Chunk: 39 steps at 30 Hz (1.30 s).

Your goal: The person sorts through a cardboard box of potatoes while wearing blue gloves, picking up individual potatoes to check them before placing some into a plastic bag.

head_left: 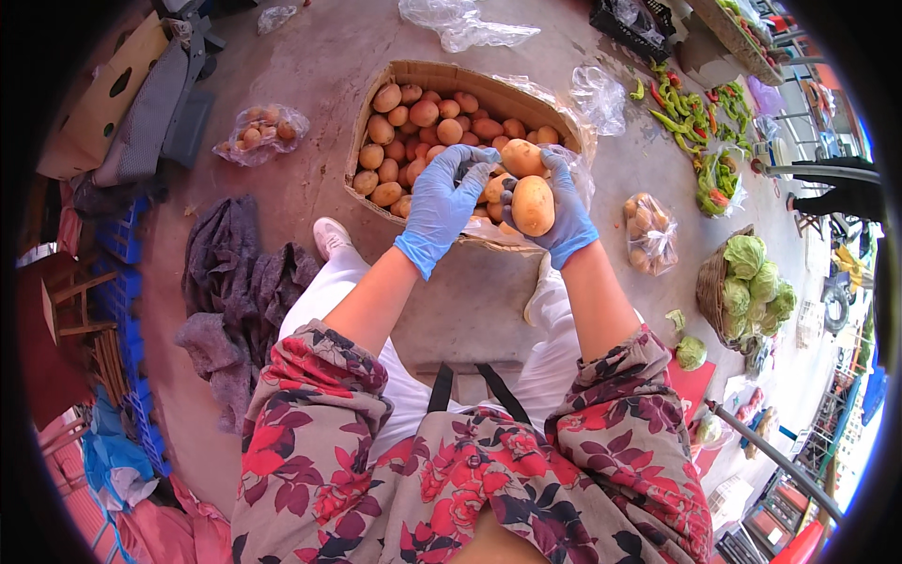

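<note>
Both hands wear blue disposable gloves, dirty at the fingertips, and are over the near right side of a cardboard box [451, 72] of potatoes [424, 113]. My right hand [567, 211] holds a pale potato [533, 205] in front of the palm, with another potato [523, 157] by its thumb. My left hand [447, 201] is just to the left, thumb and fingers bent towards each other; whether anything is between them I cannot tell. A further potato [497, 187] shows between the hands. Clear plastic [579, 169] lies along the box's right side, partly behind my right hand.
Bagged potatoes lie left [262, 134] and right [650, 234] of the box. A dark cloth [229, 282] lies on the floor at left. At right are a wicker basket [710, 296] of cabbages, loose peppers [680, 113] and a metal pole [775, 462]. Plastic bags [465, 25] lie beyond the box.
</note>
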### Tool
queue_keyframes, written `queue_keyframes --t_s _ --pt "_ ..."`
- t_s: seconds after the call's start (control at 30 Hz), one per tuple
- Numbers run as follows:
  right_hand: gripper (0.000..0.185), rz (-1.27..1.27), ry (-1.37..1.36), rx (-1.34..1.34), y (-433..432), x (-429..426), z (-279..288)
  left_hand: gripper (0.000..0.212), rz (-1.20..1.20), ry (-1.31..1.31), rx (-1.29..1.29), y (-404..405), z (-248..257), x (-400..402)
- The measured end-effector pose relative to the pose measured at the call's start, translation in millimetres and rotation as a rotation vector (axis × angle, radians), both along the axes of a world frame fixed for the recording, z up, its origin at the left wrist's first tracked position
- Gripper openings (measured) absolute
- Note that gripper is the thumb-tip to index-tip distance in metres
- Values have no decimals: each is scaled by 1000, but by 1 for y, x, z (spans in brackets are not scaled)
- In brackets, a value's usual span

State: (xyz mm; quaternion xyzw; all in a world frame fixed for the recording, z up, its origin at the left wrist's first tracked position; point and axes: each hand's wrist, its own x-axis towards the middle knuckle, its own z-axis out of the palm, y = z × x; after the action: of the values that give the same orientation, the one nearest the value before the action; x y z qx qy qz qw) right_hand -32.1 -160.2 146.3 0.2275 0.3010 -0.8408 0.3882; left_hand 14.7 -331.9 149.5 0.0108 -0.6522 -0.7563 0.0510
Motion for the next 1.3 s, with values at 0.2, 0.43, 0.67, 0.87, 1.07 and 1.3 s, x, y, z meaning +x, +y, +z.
queue_keyframes --t_s 0.2,0.43,0.67,0.87,1.07,1.3 --pt "56 -215 5 134 -3 -13 -11 33 -168 -109 -178 21 8 19" --pt "57 -240 106 138 -12 -16 -6 42 -201 -203 -138 27 3 4" --pt "56 -254 240 240 -21 -19 8 32 -199 -291 19 24 7 -3" --pt "53 -316 244 304 -19 -25 6 32 -230 -305 120 24 11 -10" --pt "51 -345 248 328 -17 -25 6 30 -218 -281 44 27 4 -12" --pt "49 -343 277 336 -18 -21 17 29 -179 -203 39 31 -7 -12"
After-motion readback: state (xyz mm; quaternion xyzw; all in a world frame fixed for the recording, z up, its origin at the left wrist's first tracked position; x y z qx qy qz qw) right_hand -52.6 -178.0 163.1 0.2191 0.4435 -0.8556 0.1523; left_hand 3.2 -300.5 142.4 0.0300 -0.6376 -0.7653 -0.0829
